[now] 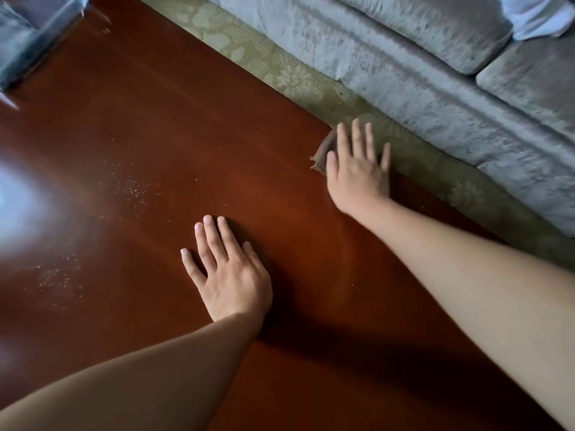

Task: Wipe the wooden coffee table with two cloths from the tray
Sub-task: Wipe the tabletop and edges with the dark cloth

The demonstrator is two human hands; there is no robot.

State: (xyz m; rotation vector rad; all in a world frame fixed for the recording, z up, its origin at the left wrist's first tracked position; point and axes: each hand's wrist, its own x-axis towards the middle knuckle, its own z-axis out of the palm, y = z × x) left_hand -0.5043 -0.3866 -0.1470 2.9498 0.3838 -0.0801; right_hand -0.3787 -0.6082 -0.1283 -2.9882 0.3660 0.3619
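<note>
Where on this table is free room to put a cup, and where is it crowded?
The table is bare in the wide stretch between the blurred grey object and the right hand, and in the gap between both hands. Crowded: the edge by the rug, where the right hand presses a brown cloth. Pale specks lie left of the left hand.

Cloth [325,150] mostly hidden under right hand [357,172], only a brown corner shows. Its fingertips [386,150] motion-blurred. Grey object [28,35] top-left blurred, cut by frame edge, unidentifiable. Sofa [435,73] cropped top and right.
</note>
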